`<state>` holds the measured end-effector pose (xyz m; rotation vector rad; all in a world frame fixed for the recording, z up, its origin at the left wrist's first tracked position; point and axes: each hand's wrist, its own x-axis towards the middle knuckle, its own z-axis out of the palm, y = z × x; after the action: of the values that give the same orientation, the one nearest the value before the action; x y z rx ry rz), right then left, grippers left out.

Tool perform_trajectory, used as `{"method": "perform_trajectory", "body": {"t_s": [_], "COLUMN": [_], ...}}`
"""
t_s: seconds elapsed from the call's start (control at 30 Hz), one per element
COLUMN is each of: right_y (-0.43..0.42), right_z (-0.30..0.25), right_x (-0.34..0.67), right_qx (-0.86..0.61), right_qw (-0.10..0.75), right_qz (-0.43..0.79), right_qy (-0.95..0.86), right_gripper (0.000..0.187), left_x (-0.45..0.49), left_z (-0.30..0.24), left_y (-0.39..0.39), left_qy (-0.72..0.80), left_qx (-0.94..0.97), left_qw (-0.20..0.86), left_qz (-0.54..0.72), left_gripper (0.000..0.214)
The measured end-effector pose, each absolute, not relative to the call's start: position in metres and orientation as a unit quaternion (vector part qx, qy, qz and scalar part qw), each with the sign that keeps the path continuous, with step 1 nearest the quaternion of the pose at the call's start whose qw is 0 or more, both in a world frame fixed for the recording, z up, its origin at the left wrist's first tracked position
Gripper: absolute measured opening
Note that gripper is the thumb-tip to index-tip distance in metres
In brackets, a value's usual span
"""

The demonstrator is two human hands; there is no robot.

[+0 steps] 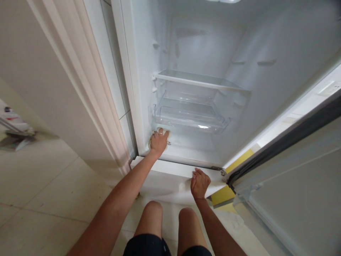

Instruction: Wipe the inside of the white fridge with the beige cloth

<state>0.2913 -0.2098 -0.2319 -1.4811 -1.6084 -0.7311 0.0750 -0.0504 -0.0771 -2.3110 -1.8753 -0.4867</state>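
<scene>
While your right hand [199, 183] clamps the lower door [165, 175] for bracing, your left hand [159, 140] presses its clutched cloth [150, 143] onto the fridge floor [191, 149].

The cloth [150, 143] lies almost wholly under the left hand [159, 141] on the fridge floor. Only a pale edge shows, and whether the fingers clasp it or merely press it cannot be told. The right hand [199, 183] curls its fingertips out of sight over the rim of the lower door [165, 177]. The open fridge door [293, 185] is cut off at the right edge. Clutter [16, 131] at far left is too blurred to name.
</scene>
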Motion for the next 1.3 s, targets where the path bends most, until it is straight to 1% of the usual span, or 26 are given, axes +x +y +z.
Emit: {"method": "perform_trajectory", "body": {"t_s": [0.07,0.1,0.2,0.23,0.4,0.63,0.77,0.9,1.13,1.3], "right_y": [-0.209,-0.209,-0.208,-0.208,-0.209,-0.209,-0.21,-0.212,-0.211,-0.214], "right_z": [-0.233,-0.233,-0.235,-0.236,-0.239,-0.239,-0.237,-0.233,-0.233,-0.234], "right_x": [0.291,0.291,0.292,0.292,0.298,0.301,0.3,0.297,0.29,0.29], "right_qx": [-0.589,-0.588,-0.585,-0.585,-0.568,-0.564,-0.565,-0.572,-0.603,-0.606], "right_qw": [0.409,0.41,0.414,0.416,0.405,0.393,0.387,0.388,0.378,0.386], "right_qz": [-0.285,-0.285,-0.291,-0.294,-0.299,-0.309,-0.315,-0.316,-0.305,-0.281], "right_qy": [-0.636,-0.636,-0.633,-0.632,-0.652,-0.658,-0.657,-0.65,-0.633,-0.637], "right_gripper": [0.017,0.018,0.018,0.017,0.017,0.019,0.019,0.018,0.025,0.024], "left_x": [0.074,0.073,0.068,0.067,0.068,0.07,0.063,0.058,0.039,0.029], "left_z": [-0.079,-0.08,-0.081,-0.081,-0.09,-0.102,-0.1,-0.095,-0.084,-0.083], "left_y": [-0.056,-0.058,-0.064,-0.065,-0.073,-0.086,-0.091,-0.093,-0.082,-0.081], "left_qy": [-0.616,-0.614,-0.616,-0.616,-0.611,-0.596,-0.571,-0.56,-0.499,-0.511], "left_qx": [-0.766,-0.766,-0.767,-0.768,-0.77,-0.774,-0.791,-0.804,-0.846,-0.833], "left_qw": [0.068,0.066,0.051,0.048,0.057,0.063,0.044,0.015,-0.033,-0.076], "left_qz": [-0.171,-0.175,-0.172,-0.168,-0.174,-0.204,-0.216,-0.199,-0.185,-0.198], "left_gripper": [0.047,0.05,0.07,0.073,0.068,0.067,0.072,0.074,0.069,0.062]}}
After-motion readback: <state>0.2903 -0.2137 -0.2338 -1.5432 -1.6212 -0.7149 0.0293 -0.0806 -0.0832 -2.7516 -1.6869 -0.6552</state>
